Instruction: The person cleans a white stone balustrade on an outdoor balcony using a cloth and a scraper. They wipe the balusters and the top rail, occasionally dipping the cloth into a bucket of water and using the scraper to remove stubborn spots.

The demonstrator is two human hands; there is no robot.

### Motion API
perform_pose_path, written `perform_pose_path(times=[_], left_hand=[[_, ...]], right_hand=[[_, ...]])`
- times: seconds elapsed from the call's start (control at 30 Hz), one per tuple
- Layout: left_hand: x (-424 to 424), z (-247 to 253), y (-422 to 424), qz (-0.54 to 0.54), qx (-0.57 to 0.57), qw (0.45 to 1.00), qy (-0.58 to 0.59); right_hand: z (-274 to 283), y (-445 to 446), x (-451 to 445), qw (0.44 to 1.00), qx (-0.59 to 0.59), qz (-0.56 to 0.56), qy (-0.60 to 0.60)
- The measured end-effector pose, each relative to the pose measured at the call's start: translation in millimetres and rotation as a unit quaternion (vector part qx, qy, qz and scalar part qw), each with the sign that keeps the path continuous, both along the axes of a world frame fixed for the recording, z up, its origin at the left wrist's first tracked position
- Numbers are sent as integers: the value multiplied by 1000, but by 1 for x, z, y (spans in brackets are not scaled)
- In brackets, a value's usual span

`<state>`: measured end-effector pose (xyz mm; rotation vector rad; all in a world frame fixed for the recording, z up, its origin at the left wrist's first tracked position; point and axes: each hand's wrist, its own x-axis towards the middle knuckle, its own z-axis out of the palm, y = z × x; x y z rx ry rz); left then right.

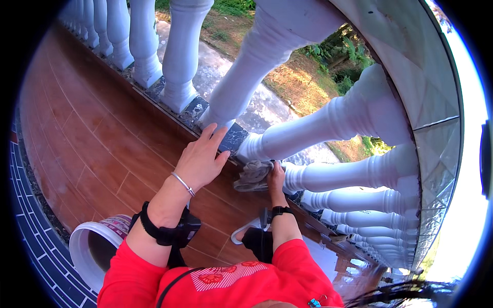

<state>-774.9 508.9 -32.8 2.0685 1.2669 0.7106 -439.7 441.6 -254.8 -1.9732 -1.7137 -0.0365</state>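
My right hand [275, 178] grips a crumpled grey cloth [252, 175] low down, between the feet of two white balusters. One is the glossy baluster [300, 138] just above the cloth; the other is the baluster [339, 175] beside my wrist. My left hand [202, 159] holds nothing, its fingers spread. Its fingertips reach the foot of another white baluster [238, 84]; whether they press on it I cannot tell. Under the balusters runs a dark marbled base strip [233, 138]. The far side of the cloth is hidden behind my right hand and the baluster feet.
A white bucket [83, 231] with dark liquid inside stands at my left on the reddish-brown tiled floor [115, 154]. Overhead to the right curves a tiled handrail [435, 111]. Dark wall tiles [42, 254] edge the floor at left. Beyond the balustrade lie paving and plants.
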Motion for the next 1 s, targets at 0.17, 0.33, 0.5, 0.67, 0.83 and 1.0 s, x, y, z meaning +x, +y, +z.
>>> perform_pose_path(times=[0.17,0.33,0.5,0.67,0.83,1.0], left_hand=[[15,8,-3,-8,-71,997,43],[23,-8,-1,-20,-7,999,48],[15,4,2,-11,-112,992,52],[3,-7,9,3,-51,997,63],[-3,-5,14,1,-58,996,70],[-10,-4,9,3,-83,994,65]], right_hand=[[2,39,34,913,116,-202,334],[62,92,65,769,355,-86,524],[102,117,52,900,136,-27,413],[90,134,41,979,-136,137,58],[67,136,47,940,-160,246,173],[58,124,28,969,-232,80,6]])
